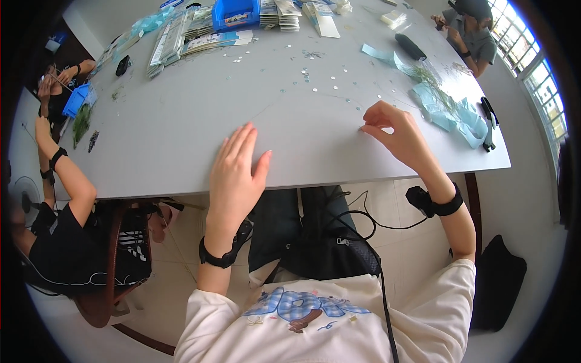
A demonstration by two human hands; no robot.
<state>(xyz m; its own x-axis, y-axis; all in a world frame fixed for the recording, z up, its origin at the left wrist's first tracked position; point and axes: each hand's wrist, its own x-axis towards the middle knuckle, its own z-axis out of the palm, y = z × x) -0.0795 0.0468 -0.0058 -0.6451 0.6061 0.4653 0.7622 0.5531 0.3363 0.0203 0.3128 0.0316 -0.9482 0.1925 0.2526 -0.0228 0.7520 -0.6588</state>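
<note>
My left hand [235, 172] lies flat near the front edge of the grey table [151, 139], palm down, fingers stretched out and the thumb apart. Over the table to its right, my right hand [392, 132] has thumb and forefinger brought together in a pinch. Whatever sits between those fingertips is too small to make out. A faint thin line, like a thread, curves across the tabletop between the two hands. Beyond it, small round discs like sequins [315, 90], white and teal, lie scattered.
At the back stand a blue bin [219, 23] and stacks of cards [167, 45]. To the right lie crumpled teal paper [434, 110], a dark cylinder [410, 47] and a black stapler-like tool [488, 124]. Co-workers sit at left and far right; green sprigs [81, 124] lie at left.
</note>
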